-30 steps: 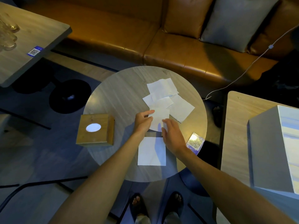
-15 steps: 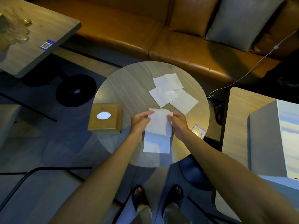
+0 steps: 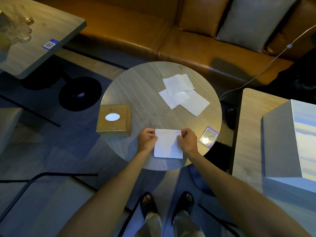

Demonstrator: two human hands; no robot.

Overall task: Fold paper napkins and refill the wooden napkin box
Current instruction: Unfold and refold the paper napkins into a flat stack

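A white paper napkin (image 3: pixel 168 143) lies near the front edge of the round wooden table (image 3: pixel 145 93), on top of the folded napkin there. My left hand (image 3: pixel 146 140) pinches its left top corner and my right hand (image 3: pixel 187 140) pinches its right top corner. Three loose napkins (image 3: pixel 183 94) overlap at the table's far right. The wooden napkin box (image 3: pixel 113 119), with an oval hole showing white paper, stands at the table's left edge, just left of my left hand.
A QR-code card (image 3: pixel 209 137) lies at the table's right edge. A second table with a grey box (image 3: pixel 289 141) stands to the right, another table with glasses (image 3: pixel 15 28) at far left. A leather sofa (image 3: pixel 153 31) runs behind. My feet are below.
Both hands lifted one napkin off the loose pile and carried it toward me, setting it over the folded napkin at the front edge. The view shifted slightly.
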